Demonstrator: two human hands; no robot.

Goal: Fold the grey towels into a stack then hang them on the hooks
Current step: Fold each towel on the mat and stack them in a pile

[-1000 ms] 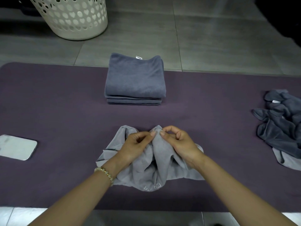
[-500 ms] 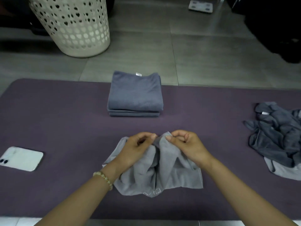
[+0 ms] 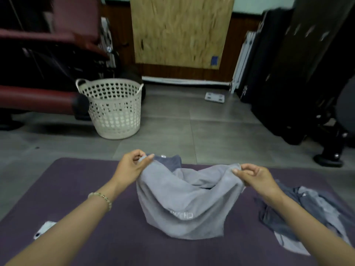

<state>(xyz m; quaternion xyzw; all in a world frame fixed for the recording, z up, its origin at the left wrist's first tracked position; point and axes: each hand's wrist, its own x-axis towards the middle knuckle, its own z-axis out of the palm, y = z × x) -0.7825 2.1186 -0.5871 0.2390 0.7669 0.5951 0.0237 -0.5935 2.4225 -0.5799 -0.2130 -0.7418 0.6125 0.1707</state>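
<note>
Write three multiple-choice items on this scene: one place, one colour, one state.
1. Where does the white basket stand? A on a table; B on the floor beyond the mat; C on a shelf.
2. What colour is the mat? A purple; B green; C yellow.
3. How is the light grey towel held? A by no hand; B by one hand; C by both hands.
Answers: B, the floor lies under it; A, it shows purple; C, the left hand and the right hand each pinch a top corner.
</note>
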